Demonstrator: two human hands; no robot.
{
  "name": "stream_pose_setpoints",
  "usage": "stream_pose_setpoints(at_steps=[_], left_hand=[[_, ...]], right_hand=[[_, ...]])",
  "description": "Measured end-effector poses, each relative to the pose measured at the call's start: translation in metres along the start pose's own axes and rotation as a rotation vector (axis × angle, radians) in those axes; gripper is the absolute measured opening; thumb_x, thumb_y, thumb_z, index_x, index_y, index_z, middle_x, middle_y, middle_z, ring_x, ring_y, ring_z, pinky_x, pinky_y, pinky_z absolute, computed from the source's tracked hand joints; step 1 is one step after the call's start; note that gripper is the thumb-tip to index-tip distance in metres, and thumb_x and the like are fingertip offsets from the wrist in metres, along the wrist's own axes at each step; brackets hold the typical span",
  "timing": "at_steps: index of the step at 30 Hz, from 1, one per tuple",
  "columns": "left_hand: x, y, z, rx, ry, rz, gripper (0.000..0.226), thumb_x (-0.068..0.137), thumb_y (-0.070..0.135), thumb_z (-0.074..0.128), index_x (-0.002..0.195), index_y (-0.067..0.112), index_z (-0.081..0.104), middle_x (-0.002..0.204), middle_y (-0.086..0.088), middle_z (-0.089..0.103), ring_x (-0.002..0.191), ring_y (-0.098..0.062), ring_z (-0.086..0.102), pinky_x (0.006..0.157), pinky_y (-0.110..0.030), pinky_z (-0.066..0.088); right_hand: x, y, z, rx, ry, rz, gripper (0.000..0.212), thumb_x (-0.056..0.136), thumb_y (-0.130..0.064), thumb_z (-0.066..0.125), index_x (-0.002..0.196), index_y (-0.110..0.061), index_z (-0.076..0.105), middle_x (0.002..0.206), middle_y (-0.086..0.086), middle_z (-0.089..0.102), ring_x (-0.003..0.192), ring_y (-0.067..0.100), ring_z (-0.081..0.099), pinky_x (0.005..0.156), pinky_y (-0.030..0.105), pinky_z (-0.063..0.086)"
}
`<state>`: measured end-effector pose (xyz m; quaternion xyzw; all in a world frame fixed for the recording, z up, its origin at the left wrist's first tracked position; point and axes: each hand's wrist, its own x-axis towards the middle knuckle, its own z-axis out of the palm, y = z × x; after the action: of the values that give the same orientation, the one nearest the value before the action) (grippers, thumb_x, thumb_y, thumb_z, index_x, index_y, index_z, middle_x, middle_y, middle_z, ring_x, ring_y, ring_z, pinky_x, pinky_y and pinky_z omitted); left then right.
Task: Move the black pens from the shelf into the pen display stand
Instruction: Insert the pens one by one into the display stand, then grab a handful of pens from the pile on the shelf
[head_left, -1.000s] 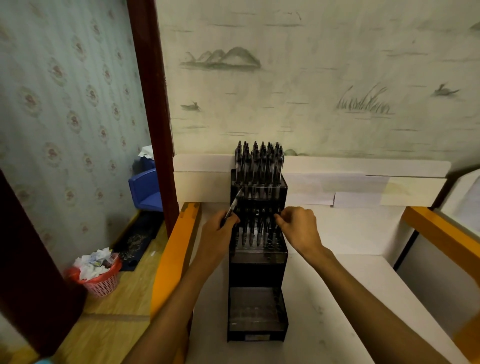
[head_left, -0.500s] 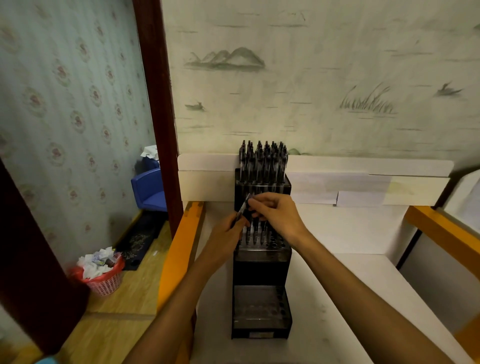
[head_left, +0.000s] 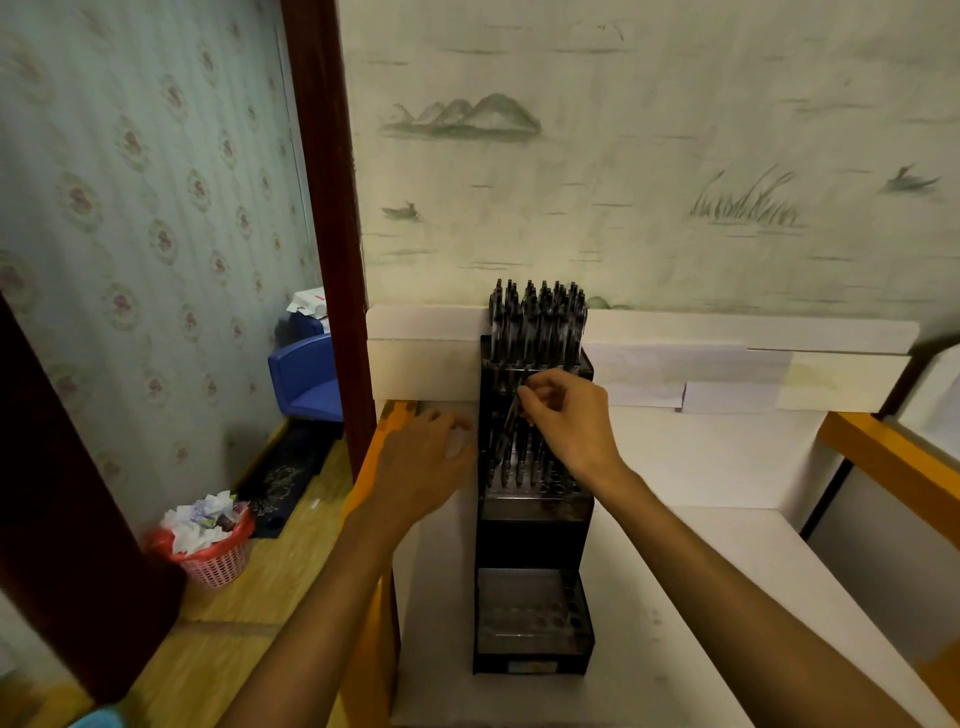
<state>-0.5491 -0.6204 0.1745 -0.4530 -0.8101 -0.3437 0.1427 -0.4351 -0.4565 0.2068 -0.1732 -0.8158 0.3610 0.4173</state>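
Observation:
A black tiered pen display stand (head_left: 534, 540) stands on the white shelf (head_left: 717, 571). Its top tier is packed with black pens (head_left: 537, 322); the middle tier holds several pens (head_left: 511, 462); the bottom tier (head_left: 530, 608) shows bare holes. My right hand (head_left: 569, 415) hovers over the middle tier, fingers pinched on a black pen (head_left: 511, 415) that points down toward the holes. My left hand (head_left: 423, 467) sits just left of the stand, palm down, fingers loosely apart and blurred, with nothing visible in it.
A dark wooden door post (head_left: 332, 218) rises left of the shelf. An orange rail (head_left: 374, 467) edges the shelf's left side, another orange rail (head_left: 893, 457) runs at the right. On the floor to the left are a red waste basket (head_left: 213, 545) and a blue chair (head_left: 306, 374).
The pen passed from my left hand to my right hand. My left hand drew back to the left of the stand; my right hand now holds the pen over the middle tier.

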Motion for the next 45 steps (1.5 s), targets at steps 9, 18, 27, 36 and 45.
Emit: stream_pose_setpoints(at_steps=[9, 18, 27, 36, 45], left_hand=[[-0.001, -0.005, 0.000, 0.031, 0.057, 0.053, 0.018, 0.091, 0.032, 0.065, 0.107, 0.027, 0.069, 0.109, 0.006, 0.064, 0.095, -0.001, 0.039, 0.081, -0.023, 0.034], [0.003, -0.007, -0.002, -0.011, 0.029, 0.051, 0.014, 0.089, 0.031, 0.066, 0.103, 0.031, 0.069, 0.099, 0.016, 0.057, 0.089, 0.001, 0.044, 0.075, -0.013, 0.033], [0.004, 0.005, -0.009, -0.045, 0.018, 0.021, 0.018, 0.093, 0.029, 0.064, 0.109, 0.022, 0.070, 0.110, 0.004, 0.066, 0.092, -0.001, 0.041, 0.078, -0.019, 0.033], [0.020, 0.062, 0.000, -0.146, -0.005, 0.111, 0.019, 0.092, 0.028, 0.065, 0.110, 0.024, 0.068, 0.107, 0.004, 0.066, 0.098, -0.011, 0.060, 0.087, -0.036, 0.053], [0.017, 0.176, 0.058, -0.168, -0.229, 0.226, 0.025, 0.096, 0.033, 0.059, 0.120, 0.030, 0.065, 0.124, 0.009, 0.063, 0.111, -0.014, 0.058, 0.098, -0.040, 0.047]], right_hand=[[-0.004, 0.001, 0.017, -0.163, -0.041, -0.072, 0.012, 0.092, -0.023, 0.069, 0.097, -0.014, 0.075, 0.077, -0.008, 0.069, 0.068, -0.003, 0.062, 0.067, 0.004, 0.046], [-0.003, 0.007, 0.026, -0.245, -0.105, -0.013, 0.015, 0.090, -0.029, 0.071, 0.090, -0.016, 0.078, 0.077, -0.005, 0.074, 0.064, -0.004, 0.062, 0.065, 0.004, 0.045], [-0.015, 0.014, 0.024, -0.328, -0.204, 0.019, 0.021, 0.092, -0.034, 0.068, 0.091, -0.016, 0.078, 0.080, -0.002, 0.074, 0.071, 0.006, 0.067, 0.074, 0.030, 0.058], [-0.026, 0.015, -0.037, -0.521, -0.162, 0.004, 0.016, 0.089, -0.033, 0.065, 0.101, -0.026, 0.073, 0.091, -0.008, 0.075, 0.082, 0.013, 0.069, 0.075, 0.031, 0.056], [-0.068, 0.046, -0.169, -0.667, -0.065, 0.110, 0.028, 0.092, -0.041, 0.061, 0.117, -0.029, 0.068, 0.116, -0.010, 0.069, 0.100, 0.010, 0.065, 0.075, 0.022, 0.042]])
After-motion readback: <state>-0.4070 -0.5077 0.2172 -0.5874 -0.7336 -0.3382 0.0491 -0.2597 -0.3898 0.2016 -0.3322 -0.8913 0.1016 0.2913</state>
